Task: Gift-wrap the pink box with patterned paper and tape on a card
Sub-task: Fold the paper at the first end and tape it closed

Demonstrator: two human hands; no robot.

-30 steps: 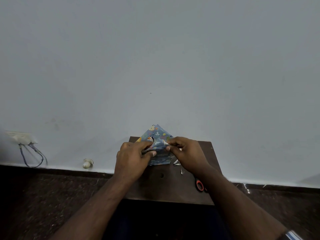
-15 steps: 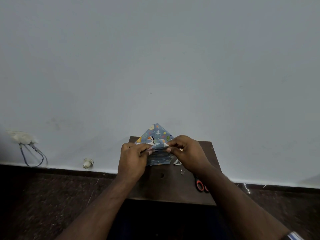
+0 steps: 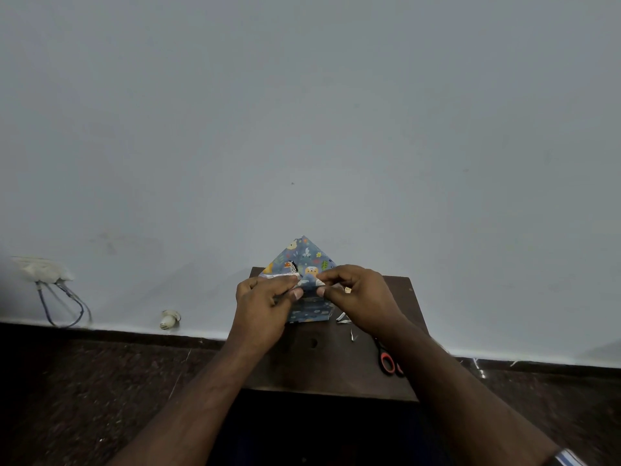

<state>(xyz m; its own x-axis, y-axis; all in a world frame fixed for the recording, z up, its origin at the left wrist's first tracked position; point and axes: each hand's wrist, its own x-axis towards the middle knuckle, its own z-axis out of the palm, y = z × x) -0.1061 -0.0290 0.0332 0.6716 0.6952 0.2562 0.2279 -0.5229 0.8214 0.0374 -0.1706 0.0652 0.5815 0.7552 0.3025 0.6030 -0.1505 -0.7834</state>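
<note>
Blue patterned paper (image 3: pixel 304 255) stands in a triangular flap over the box on the table (image 3: pixel 339 368), my left hand (image 3: pixel 263 306) and right hand (image 3: pixel 358 294) pinching its folded corners, so I should crease both evenly before taping.

No words, numbers, labels or brand marks can be read anywhere. The paper (image 3: pixel 304 255), pinched between both hands, carries only small printed animal and leaf pictures, no lettering.
</note>
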